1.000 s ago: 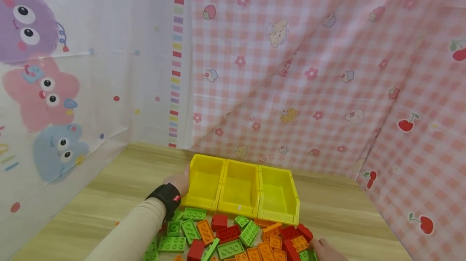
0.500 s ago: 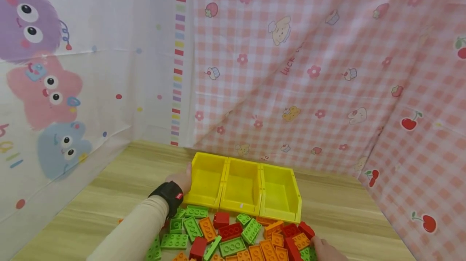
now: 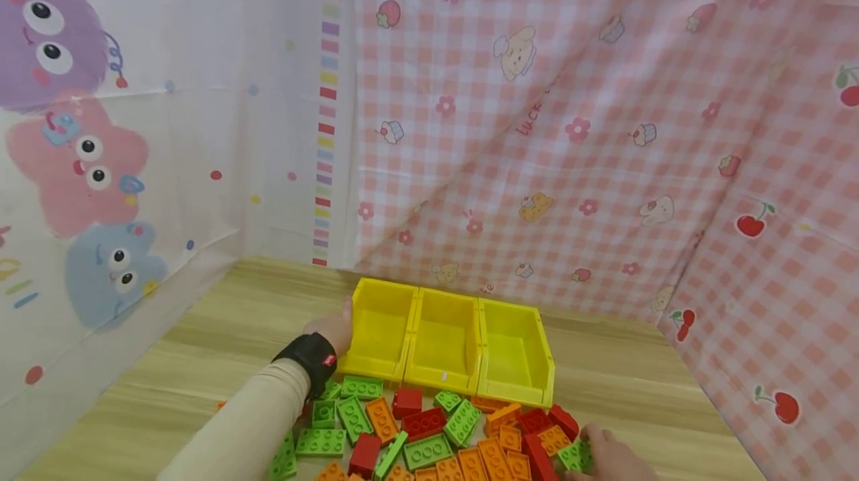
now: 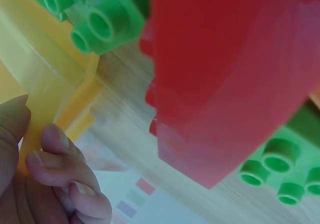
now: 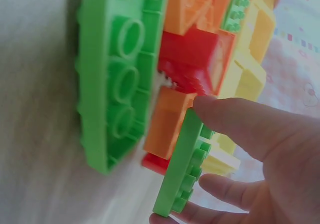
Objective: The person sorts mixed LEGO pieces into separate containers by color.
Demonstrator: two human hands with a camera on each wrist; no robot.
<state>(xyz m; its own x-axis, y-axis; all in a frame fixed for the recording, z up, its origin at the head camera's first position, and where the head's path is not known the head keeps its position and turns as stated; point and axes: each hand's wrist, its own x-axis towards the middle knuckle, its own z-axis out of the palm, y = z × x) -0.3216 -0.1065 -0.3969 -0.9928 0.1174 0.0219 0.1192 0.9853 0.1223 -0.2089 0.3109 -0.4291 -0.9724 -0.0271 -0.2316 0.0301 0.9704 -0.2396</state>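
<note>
Three yellow bins (image 3: 443, 335) stand joined in a row at the back of the table. My left hand (image 3: 332, 330) grips the outer side wall of the left bin (image 4: 42, 58), thumb on one face and curled fingers on the other. At the right end of the loose bricks, my right hand (image 3: 614, 459) holds a green toy building brick (image 5: 177, 166) between thumb and fingers at its two ends. The brick's studs face the palm in the right wrist view. Beside it lie a red brick (image 3: 564, 421) and an orange brick (image 3: 554, 438).
Several red, orange and green bricks lie crowded in front of the bins, among them a green brick (image 3: 321, 442) and a red brick (image 3: 365, 455). A pink checked cloth (image 3: 470, 168) hangs behind the wooden table (image 3: 644, 376), and a white printed sheet (image 3: 188, 130) on the left.
My right hand has shifted slightly right, its thumb and fingers now parted around the green brick, which shows more. The left hand stays on the bin wall.
</note>
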